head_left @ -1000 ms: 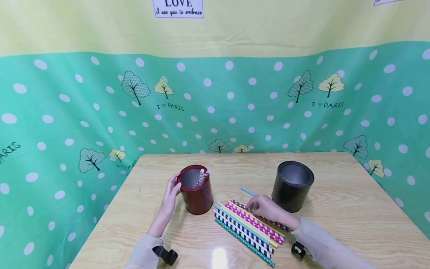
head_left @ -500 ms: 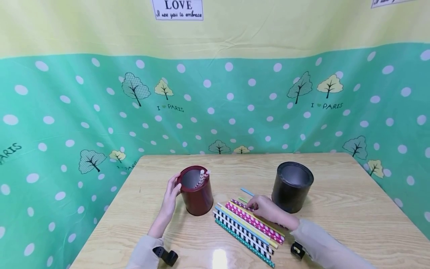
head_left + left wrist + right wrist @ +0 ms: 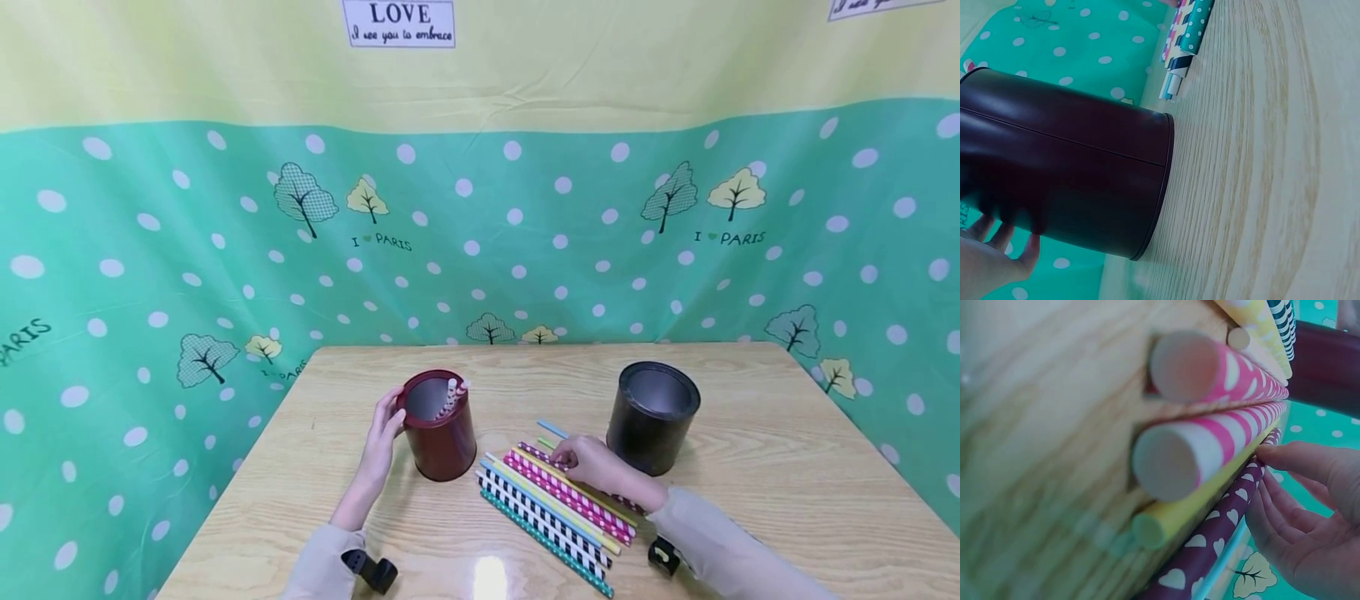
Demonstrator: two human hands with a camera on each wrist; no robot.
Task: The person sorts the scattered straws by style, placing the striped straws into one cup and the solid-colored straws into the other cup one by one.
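My left hand (image 3: 381, 433) rests against the left side of a dark red can (image 3: 444, 446), fingertips on its wall near the rim. In the left wrist view the relaxed fingers touch the side of the can (image 3: 1072, 150). Two red-and-white patterned straws (image 3: 451, 398) lean inside it. My right hand (image 3: 596, 467) pinches a dark purple paper straw with white hearts (image 3: 1216, 528) between thumb and fingers. That straw lies along the far edge of a row, beside a yellow straw (image 3: 1179, 512) and a pink-and-white striped straw (image 3: 1210, 447). The right hand hides part of it in the head view.
A black can (image 3: 651, 433) stands open-topped behind my right forearm. Black-and-white straws (image 3: 540, 512) and a teal dotted straw (image 3: 547, 542) lie at the row's near side. Ends of a blue straw (image 3: 551, 428) and a green straw (image 3: 545, 442) show beyond my right hand.
A green straw end has come into view beyond my right hand. The right hand stays at the purple straw, and the left hand has not moved from the red can.
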